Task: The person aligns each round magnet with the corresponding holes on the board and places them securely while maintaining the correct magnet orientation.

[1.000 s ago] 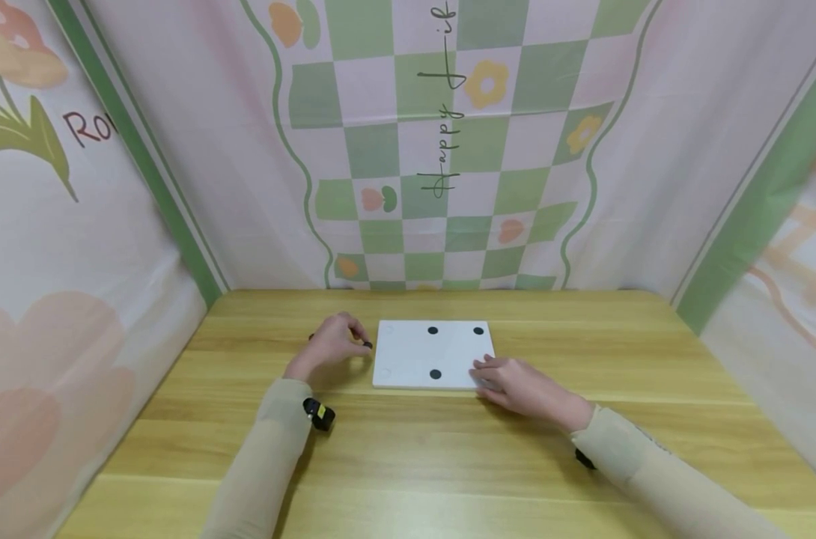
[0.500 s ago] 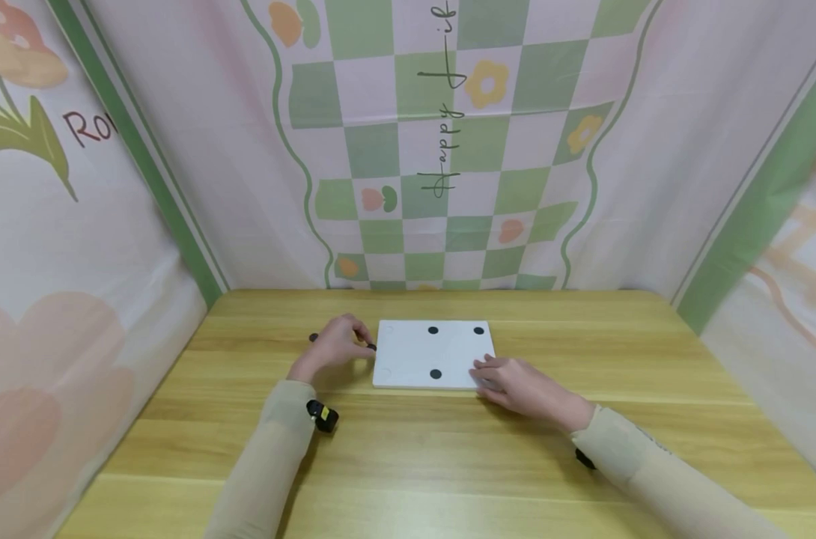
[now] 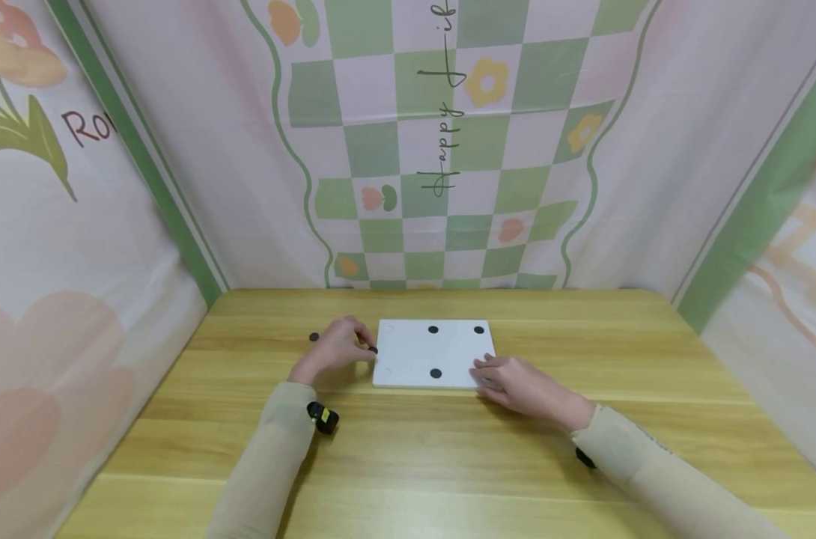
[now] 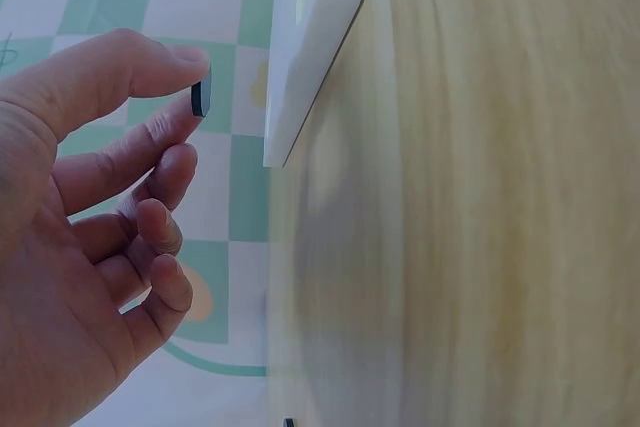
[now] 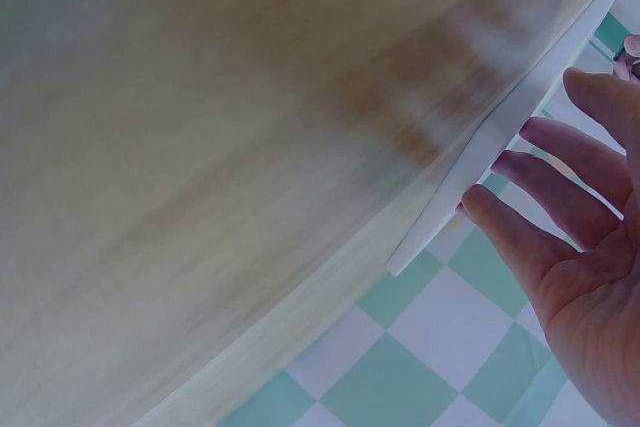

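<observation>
A white rectangular board (image 3: 408, 352) lies on the table, with three black discs (image 3: 436, 373) visible on its top. Two faint round marks show near its left corners. At its left edge, my left hand (image 3: 337, 347) pinches a small black disc (image 4: 203, 95) between thumb and index finger, other fingers loosely bent. The disc is held edge-on above the table in the left wrist view. My right hand (image 3: 521, 385) touches the board's front right corner with relaxed, spread fingers (image 5: 515, 232) and hides that corner.
Another black disc (image 3: 314, 337) lies on the wooden table (image 3: 408, 457), left of the board and just behind my left hand. Patterned fabric (image 3: 421, 150) hangs beyond the table's back edge and along both sides.
My left hand has shifted slightly right with the pinched disc, to the board's left edge, uncovering more of the loose disc behind it. My right hand and the board have stayed still.
</observation>
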The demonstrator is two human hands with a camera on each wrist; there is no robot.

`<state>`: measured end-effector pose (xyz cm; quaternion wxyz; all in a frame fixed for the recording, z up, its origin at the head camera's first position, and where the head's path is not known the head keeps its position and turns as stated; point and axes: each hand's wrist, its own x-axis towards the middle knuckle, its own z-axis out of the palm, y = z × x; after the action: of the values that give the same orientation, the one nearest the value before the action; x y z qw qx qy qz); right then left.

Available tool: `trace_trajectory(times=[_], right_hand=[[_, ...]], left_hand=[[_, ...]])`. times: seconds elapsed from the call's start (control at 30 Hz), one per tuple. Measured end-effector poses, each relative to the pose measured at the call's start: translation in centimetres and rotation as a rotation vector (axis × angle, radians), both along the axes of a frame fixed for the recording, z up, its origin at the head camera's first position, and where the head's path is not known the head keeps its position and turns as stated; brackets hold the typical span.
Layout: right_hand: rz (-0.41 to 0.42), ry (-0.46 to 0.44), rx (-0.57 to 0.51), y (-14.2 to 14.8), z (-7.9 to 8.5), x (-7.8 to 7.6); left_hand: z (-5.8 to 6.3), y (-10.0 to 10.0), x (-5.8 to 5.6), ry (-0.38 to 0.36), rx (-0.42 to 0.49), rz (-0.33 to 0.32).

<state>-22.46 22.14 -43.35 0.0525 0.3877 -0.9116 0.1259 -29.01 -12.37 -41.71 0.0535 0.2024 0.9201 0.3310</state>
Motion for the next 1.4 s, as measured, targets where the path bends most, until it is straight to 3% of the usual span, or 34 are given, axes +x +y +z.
trace_trajectory(times=[0.73, 1.4], right_hand=[[0.018, 0.034, -0.015, 0.0, 0.1, 0.1], [-0.004, -0.008, 0.009, 0.0, 0.0, 0.1]], left_hand=[[-0.8, 0.7, 0.3, -0.009, -0.017, -0.018], [-1.0, 1.3, 0.5, -0.031, -0.042, -0.062]])
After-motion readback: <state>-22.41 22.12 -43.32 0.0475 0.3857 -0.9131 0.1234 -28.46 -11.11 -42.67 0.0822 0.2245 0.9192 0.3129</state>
